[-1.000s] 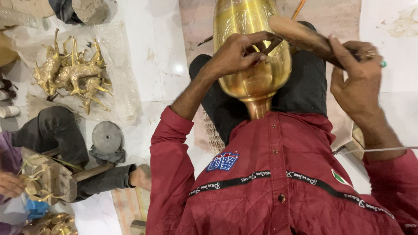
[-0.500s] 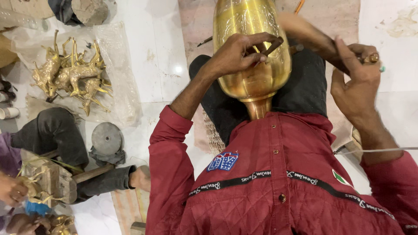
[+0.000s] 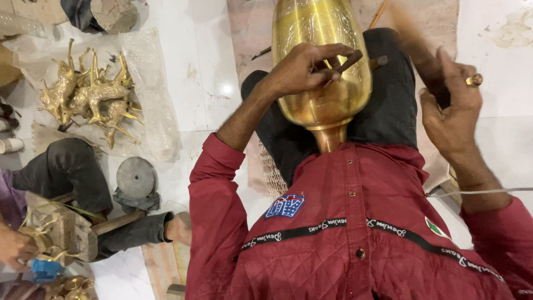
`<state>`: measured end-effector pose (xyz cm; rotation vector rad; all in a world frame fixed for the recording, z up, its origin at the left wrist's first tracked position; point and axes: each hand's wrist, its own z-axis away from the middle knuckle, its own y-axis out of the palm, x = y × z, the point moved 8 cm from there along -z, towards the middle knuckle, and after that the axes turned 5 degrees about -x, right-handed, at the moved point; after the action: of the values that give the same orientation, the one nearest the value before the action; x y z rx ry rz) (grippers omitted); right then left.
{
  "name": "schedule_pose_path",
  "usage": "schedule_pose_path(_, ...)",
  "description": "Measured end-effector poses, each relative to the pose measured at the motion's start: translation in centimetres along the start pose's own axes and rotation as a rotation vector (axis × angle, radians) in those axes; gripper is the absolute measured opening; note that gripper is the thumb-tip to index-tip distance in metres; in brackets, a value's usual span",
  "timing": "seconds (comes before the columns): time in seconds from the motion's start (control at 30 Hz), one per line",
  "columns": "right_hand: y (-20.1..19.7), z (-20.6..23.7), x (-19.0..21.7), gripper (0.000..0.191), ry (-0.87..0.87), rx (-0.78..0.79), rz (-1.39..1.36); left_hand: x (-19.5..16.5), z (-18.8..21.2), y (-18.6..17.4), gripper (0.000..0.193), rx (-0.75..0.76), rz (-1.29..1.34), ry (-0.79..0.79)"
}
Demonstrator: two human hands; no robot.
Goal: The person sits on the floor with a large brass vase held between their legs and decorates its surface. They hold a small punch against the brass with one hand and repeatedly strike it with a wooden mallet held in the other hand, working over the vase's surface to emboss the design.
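— Well, what lies farthest left?

— Brass deer figures point(image 3: 91, 94) on clear plastic on the floor, and below them another person's hand point(image 3: 14, 247) at a small brass piece over a wooden block point(image 3: 66, 233). A round grey disc point(image 3: 136, 176) sits nearby.

— And the left hand point(image 3: 302, 69)?

— Its grip is curled together, fingers pinching a thin dark chisel point(image 3: 355, 58) whose tip rests against the brass vase point(image 3: 325, 72). The hand lies on the vase's shoulder.

— Where is the vase?

— Lying across the person's lap, neck toward the red jacket point(image 3: 355, 233), body pointing away over the dark trousers.

— The right hand point(image 3: 452, 114)?

— Raised to the right of the vase, apart from it, fist clamped on a blurred wooden handle point(image 3: 416, 41); a gold ring shows on one finger.
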<state>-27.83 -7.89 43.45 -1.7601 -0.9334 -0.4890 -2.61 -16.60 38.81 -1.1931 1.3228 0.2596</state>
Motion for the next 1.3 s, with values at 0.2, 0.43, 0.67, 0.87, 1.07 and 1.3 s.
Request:
schedule_pose_path(0.2,0.4,1.6,-1.5,0.065,-0.047,0.022,0.153,0.3,0.4,0.3,0.051,0.024,0.018,-0.036)
schedule_pose_path(0.43,-0.2,2.1,-1.3,0.065,-0.054,-0.023,0.099,-0.5,1.0,-0.2,0.052,-0.021,0.072,0.051)
schedule_pose_path(0.67,0.3,2.1,-0.6,0.061,-0.08,-0.003,0.183,-0.7,1.1,0.1,0.05,-0.007,0.04,0.067)
schedule_pose_path(0.87,0.1,1.9,-0.2,0.073,0.045,-0.005,0.054,-0.5,1.0,0.2,0.051,0.009,0.034,0.075)
schedule_pose_path(1.07,-0.4,1.7,0.8,0.068,-0.001,-0.039,0.111,0.2,1.2,0.6,0.05,0.042,0.052,0.044)
schedule_pose_path(1.3,-0.5,3.0,0.5,0.062,-0.098,-0.009,0.251,0.4,2.1,0.6,0.045,0.054,0.118,0.102)
